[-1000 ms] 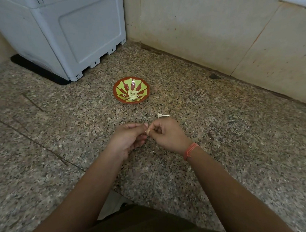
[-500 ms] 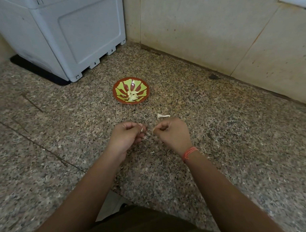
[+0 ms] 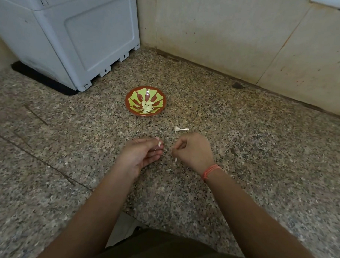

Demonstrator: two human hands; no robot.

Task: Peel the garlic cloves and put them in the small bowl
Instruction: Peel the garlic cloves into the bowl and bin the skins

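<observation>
Centrally, low over the speckled granite floor (image 3: 261,152), both forearms reach in from the near edge and the two hands sit side by side, apart, with a narrow gap between them.

Left hand (image 3: 142,154): palm turned partly up and toward the right, fingers curled inward. Thumb and fingertips pinch a pale garlic clove (image 3: 160,143) at the far-right tip of the hand, held clear of the floor.

Right hand (image 3: 193,151): back of the hand up, wrist bent a little, fingers curled tight with the thumb against the forefinger, pointing left toward the other hand. A small white skin scrap (image 3: 176,159) shows just under those fingertips; cannot tell whether it is pinched or loose. Orange thread band (image 3: 210,170) around this wrist.

Small bowl (image 3: 146,101): red-brown with green leaf pattern, on the floor beyond the hands and slightly left, well apart from them. Peeled cloves (image 3: 146,106) lie heaped in its middle.

A white garlic stem piece (image 3: 181,129) lies on the floor just beyond the right hand. A few tiny pale flecks are scattered near the wrists.

Far left: grey plastic cabinet (image 3: 72,36) on a black mat (image 3: 40,80). Stained beige wall (image 3: 228,34) runs along the far side.
</observation>
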